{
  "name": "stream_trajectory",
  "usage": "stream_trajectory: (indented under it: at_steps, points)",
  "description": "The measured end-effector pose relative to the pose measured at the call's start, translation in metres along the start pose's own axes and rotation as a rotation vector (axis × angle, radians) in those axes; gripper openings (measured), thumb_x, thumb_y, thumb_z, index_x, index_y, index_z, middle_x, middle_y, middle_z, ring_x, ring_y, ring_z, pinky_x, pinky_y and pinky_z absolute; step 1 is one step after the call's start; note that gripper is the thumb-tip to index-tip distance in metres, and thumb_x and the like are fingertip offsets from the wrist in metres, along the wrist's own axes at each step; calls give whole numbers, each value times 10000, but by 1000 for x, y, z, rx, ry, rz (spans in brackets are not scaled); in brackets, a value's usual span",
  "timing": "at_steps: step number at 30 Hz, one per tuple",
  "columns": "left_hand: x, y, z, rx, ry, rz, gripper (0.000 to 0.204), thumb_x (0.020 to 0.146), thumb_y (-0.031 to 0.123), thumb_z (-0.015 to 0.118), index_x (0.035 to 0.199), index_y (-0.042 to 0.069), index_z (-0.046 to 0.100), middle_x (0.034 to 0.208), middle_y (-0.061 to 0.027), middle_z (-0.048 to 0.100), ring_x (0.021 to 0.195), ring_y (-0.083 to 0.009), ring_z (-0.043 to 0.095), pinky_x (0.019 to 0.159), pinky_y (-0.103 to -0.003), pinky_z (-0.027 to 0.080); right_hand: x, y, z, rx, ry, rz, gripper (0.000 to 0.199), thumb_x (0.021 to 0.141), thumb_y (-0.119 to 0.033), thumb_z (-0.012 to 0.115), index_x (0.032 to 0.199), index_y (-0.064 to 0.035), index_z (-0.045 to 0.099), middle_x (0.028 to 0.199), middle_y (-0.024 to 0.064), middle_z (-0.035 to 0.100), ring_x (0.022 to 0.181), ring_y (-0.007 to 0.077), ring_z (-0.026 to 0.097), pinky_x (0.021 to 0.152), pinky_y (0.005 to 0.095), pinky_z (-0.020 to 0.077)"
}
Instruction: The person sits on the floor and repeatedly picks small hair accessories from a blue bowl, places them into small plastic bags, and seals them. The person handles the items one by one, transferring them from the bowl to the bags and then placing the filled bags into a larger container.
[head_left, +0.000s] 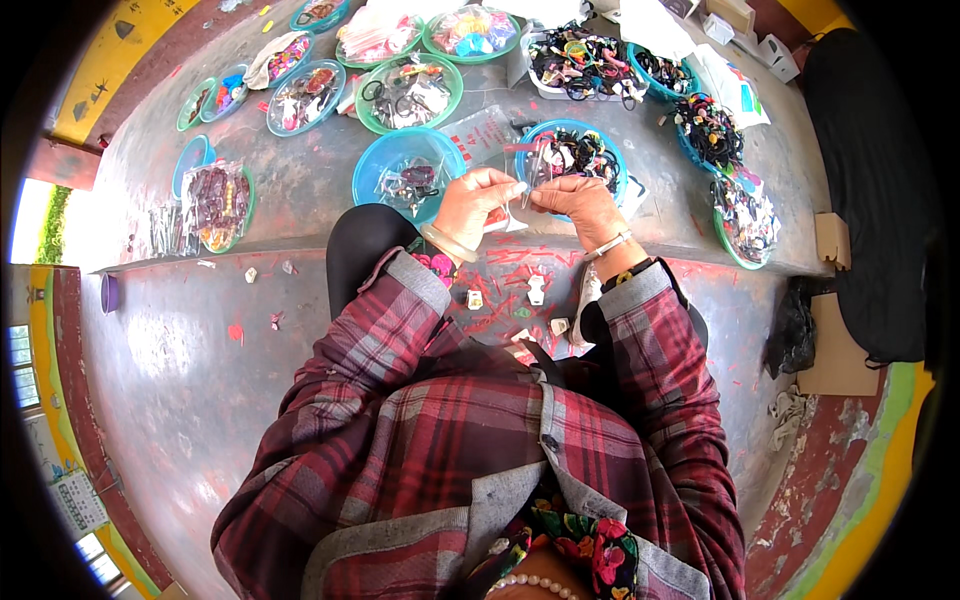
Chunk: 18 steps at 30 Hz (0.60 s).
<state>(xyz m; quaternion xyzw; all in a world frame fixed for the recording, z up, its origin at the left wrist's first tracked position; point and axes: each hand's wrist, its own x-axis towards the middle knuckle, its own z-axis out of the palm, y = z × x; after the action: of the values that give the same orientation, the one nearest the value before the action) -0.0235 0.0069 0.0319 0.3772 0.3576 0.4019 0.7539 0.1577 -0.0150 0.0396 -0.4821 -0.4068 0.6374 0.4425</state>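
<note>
Pinching, thumb and fingers pressed together, the left hand [472, 210] and right hand [588, 208] nearly meet, holding between their fingertips what looks like clear plastic [519, 206], its outline hard to make out. Just beyond, the right hand partly hides a blue basket [576, 124] of dark bands. Farther off, white sheeting [545, 11] is cut off above.

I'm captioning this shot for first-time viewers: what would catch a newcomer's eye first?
Probably the red plaid jacket filling the lower middle, then the left hand and right hand, fingers close together near the centre. Beyond them, blue and green bowls of small, colourful items crowd the upper part; red scraps lie below the hands.
</note>
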Motion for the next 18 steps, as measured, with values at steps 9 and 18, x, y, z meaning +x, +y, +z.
stream_trajectory:
  at_steps: [9, 18]
  points:
    - [1, -2, 1, 33, 66, 0, 139, 788, 151, 648, 875, 57, 595, 741, -8, 573, 522, -50, 475, 422, -162, 332, 0, -1, 4, -14, 92, -57, 84, 723, -47, 676, 777, 15, 663, 712, 32, 642, 639, 79, 545, 616, 213, 424]
    - [-4, -16, 14, 165, 92, 101, 270, 821, 218, 618, 1025, 48, 566, 891, -12, 572, 730, -68, 522, 583, -211, 436, 0, -5, 18, -1246, 610, -673, 105, 676, -157, 632, 642, -95, 555, 656, 79, 578, 648, 256, 561, 618, 360, 418]
